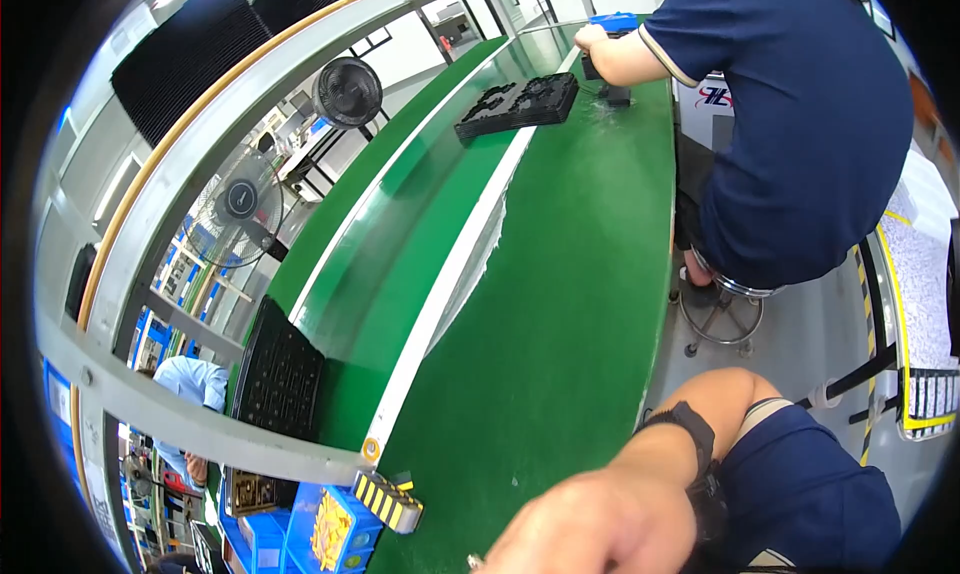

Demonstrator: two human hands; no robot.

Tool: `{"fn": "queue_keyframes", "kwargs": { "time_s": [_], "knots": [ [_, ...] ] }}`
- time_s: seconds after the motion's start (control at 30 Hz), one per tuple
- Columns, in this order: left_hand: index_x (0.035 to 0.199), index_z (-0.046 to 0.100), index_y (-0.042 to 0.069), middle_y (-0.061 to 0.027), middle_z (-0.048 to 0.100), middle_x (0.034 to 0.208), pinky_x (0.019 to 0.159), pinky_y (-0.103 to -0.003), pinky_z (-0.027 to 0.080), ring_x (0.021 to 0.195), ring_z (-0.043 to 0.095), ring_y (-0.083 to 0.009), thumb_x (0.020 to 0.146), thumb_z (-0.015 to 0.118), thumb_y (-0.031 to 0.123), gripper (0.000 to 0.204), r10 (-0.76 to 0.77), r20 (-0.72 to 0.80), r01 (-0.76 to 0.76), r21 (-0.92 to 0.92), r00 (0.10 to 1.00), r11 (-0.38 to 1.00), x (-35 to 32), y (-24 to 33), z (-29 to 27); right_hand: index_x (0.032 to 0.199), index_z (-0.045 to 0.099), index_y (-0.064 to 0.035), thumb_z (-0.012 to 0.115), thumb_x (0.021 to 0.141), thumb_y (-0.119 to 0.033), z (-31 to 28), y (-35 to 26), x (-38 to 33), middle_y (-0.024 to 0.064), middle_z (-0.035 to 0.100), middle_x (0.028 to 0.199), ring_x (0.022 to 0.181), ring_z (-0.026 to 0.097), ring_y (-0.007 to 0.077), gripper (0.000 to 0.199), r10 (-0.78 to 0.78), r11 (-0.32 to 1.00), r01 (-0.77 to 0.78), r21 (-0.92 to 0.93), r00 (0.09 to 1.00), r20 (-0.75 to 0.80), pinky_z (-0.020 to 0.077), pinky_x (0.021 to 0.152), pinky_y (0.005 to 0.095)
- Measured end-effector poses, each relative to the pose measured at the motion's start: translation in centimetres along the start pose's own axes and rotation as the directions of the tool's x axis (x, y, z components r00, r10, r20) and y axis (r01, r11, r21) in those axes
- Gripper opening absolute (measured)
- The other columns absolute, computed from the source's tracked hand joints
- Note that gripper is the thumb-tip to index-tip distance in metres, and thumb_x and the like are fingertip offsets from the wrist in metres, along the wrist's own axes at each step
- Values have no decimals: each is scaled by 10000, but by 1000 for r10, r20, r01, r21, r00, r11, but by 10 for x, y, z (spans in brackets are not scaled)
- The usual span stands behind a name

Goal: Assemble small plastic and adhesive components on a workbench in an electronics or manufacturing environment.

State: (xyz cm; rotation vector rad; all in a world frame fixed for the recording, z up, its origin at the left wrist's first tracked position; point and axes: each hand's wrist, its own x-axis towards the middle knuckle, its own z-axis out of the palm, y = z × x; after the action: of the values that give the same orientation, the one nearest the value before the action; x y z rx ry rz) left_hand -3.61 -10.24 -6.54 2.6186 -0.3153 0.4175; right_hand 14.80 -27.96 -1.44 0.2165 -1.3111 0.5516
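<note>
My right hand [605,524] is at the lower edge, over the near part of the green table [540,374]. Its back faces up and its fingers bend down, closed, partly cut off by the frame. A tiny shiny piece [474,561] shows by the fingertips; what they hold cannot be made out. Black bands [692,429] wrap the forearm, and the navy sleeve [800,494] is at the lower right. Left of the hand are a yellow-and-black striped roll [390,502] and a blue bin [352,549] with yellow pieces. My left hand is out of view.
A co-worker [800,124] sits along the table's right side, one hand [592,38] by black parts. Black trays [518,106] lie stacked mid-table, near a white divider strip [450,284]. At left stand a black panel [278,374], a metal frame [220,419] and fans [348,92].
</note>
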Motion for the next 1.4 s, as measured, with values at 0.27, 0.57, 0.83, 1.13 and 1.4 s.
{"fn": "queue_keyframes", "kwargs": {
  "time_s": [0.27, 0.57, 0.83, 1.13, 1.4],
  "knots": [
    [839, 649, -1, -132, 634, 779, 636, -316, 478, 709, 615, -242, 789, 628, 12, 56, -404, 288, 491, -384, 868, 782, 30, 13, 43, 859, 662, -46, 625, 788, -121, -211, -145, 0, 90, 662, 796, 757, 631, 172, 110, -55, -424, -627, -653, 737, -673, 503, 690, 306],
    [964, 629, 31, -108, 610, 846, 593, -308, 461, 694, 583, -208, 845, 579, 16, 130, -302, 378, 464, -479, 875, 745, 57, 4, 31, 911, 680, -53, 497, 841, -177, -353, -383, -78, 103, 623, 1001, 941, 590, 249, 231, -684, -646, -295, 704, 633, -363, 497, 756, 358],
    [974, 631, 30, -101, 615, 858, 614, -287, 475, 716, 584, -208, 834, 565, -13, 160, -521, 346, 625, -478, 780, 618, 44, 14, 47, 1034, 665, -39, 481, 870, -282, -388, -464, -88, 151, 638, 1086, 1035, 592, 329, 347, -846, -494, -429, 756, 440, -302, 480, 829, 445],
    [870, 651, 7, -64, 605, 697, 532, -255, 449, 566, 562, -144, 847, 581, 46, 83, -535, 201, 559, -481, 820, 676, 46, 13, 59, 951, 685, -52, 445, 867, -176, -350, -430, -101, 158, 645, 1039, 993, 600, 305, 283, -764, -601, -358, 715, 520, -382, 485, 807, 431],
    [868, 638, 4, -74, 619, 722, 527, -242, 456, 564, 566, -130, 866, 587, 59, 76, -548, 179, 556, -496, 817, 667, 36, 4, 61, 1027, 560, 3, 517, 823, -216, -177, -208, -83, 243, 600, 854, 841, 573, 409, 302, -77, -892, -383, -238, 650, -756, 471, 773, 470]
  ]
}}
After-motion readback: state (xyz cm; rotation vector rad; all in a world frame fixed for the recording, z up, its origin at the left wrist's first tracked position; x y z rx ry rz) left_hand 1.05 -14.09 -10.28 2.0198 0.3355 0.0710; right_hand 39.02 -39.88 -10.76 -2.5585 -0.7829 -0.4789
